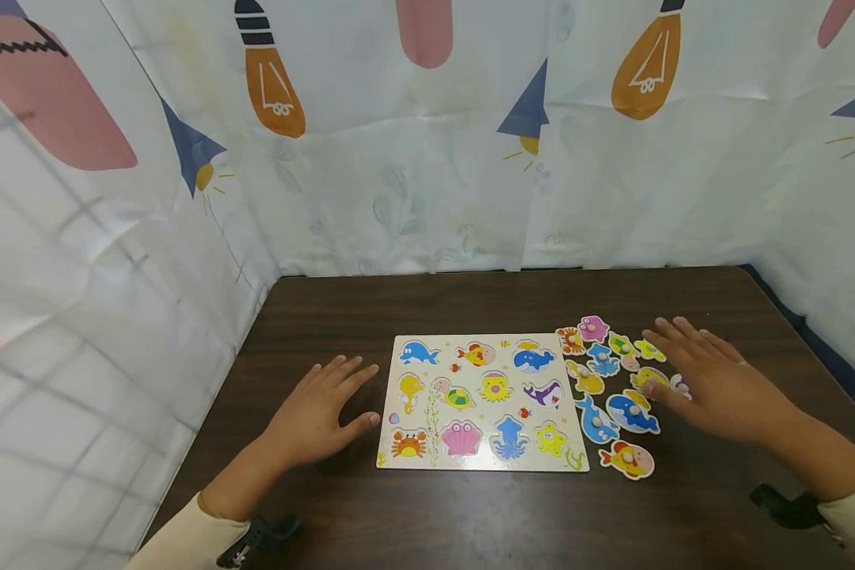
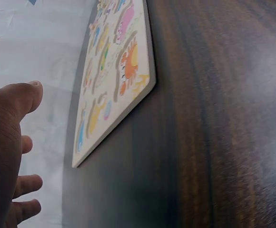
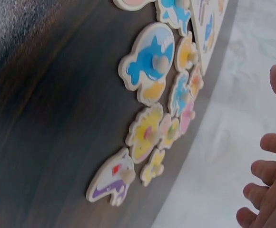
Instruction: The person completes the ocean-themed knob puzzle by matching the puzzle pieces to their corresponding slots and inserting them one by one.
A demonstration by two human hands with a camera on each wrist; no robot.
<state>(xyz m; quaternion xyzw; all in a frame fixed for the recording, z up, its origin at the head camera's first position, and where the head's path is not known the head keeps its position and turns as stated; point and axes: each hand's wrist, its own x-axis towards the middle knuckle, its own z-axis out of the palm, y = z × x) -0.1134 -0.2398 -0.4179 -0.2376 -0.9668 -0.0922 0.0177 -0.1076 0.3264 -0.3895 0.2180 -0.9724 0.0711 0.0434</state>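
A pale wooden puzzle board with printed sea animals in its recesses lies on the dark table. To its left is my left hand, fingers spread and holding nothing; the left wrist view shows its thumb and fingers beside the board. Knobbed puzzle pieces lie in a group along the board's right edge, among them a blue whale, a red-and-yellow fish and a purple whale. My right hand is over the group's right side with straight fingers, partly covering some pieces; nothing is in its grasp.
The brown wooden table reaches back to a patterned white curtain, which also hangs along the left and right sides. Dark straps with small devices sit on both wrists.
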